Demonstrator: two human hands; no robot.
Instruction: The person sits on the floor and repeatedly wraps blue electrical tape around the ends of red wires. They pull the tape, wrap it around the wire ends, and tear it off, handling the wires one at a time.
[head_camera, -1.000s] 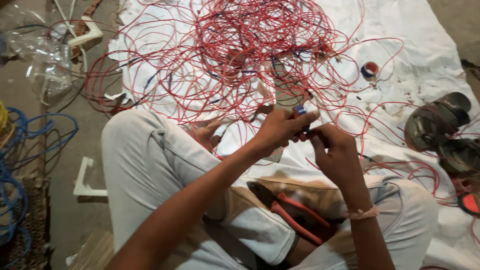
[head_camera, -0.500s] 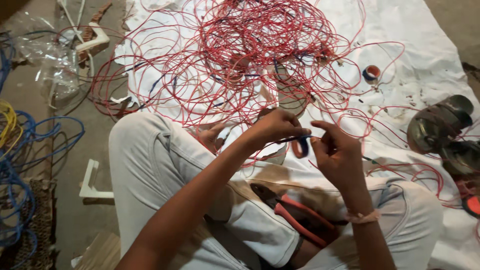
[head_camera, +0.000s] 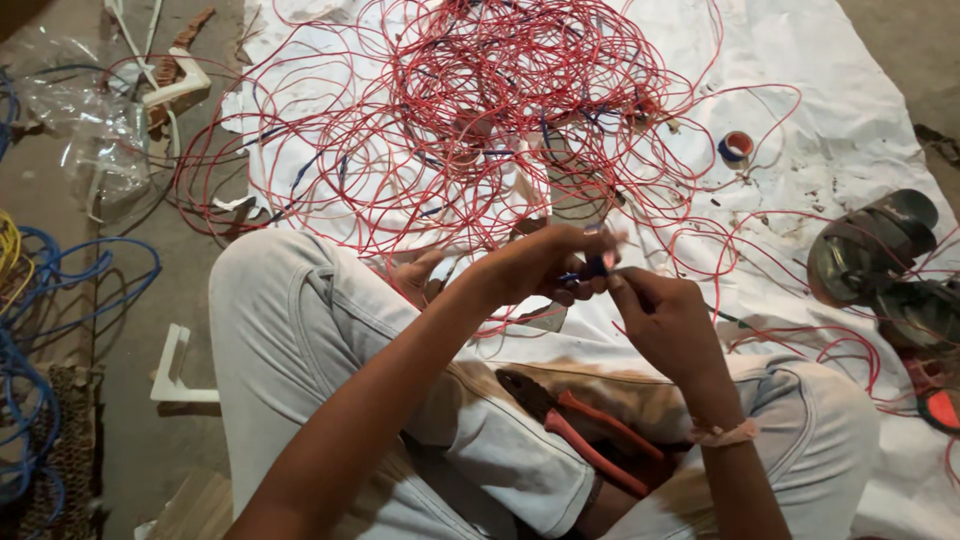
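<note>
Nearest the camera, red-handled pliers (head_camera: 585, 430) lie on the person's lap, across the light trousers (head_camera: 300, 330), jaws toward the left knee. No hand touches them.

Above the lap, both hands meet in front of the knees. The left hand (head_camera: 545, 268) is closed, fingers curled and pressed around a small dark blue piece (head_camera: 597, 267) at its fingertips; the piece is blurred and its kind cannot be told. The right hand (head_camera: 665, 320) is also closed, thumb and forefinger pinched together at the same piece, touching the left fingertips. A thin red wire (head_camera: 690, 255) runs up and away from the pinch point toward the tangle. A band (head_camera: 722, 434) sits on the right wrist.

Beyond the hands, a large tangle of red wire (head_camera: 500, 110) lies spread on a white sheet (head_camera: 820, 130), with a few blue strands mixed in. A small roll of tape (head_camera: 737, 147) rests on the sheet to the right of the tangle, apart from it.

At the right edge, two round metal parts (head_camera: 875, 250) lie on the sheet, with red wire looping around them.

On the floor at left lie blue cable (head_camera: 60, 290), a white bracket (head_camera: 175, 375) just beside the left knee, and, farther off, a clear plastic bag (head_camera: 90, 130).
</note>
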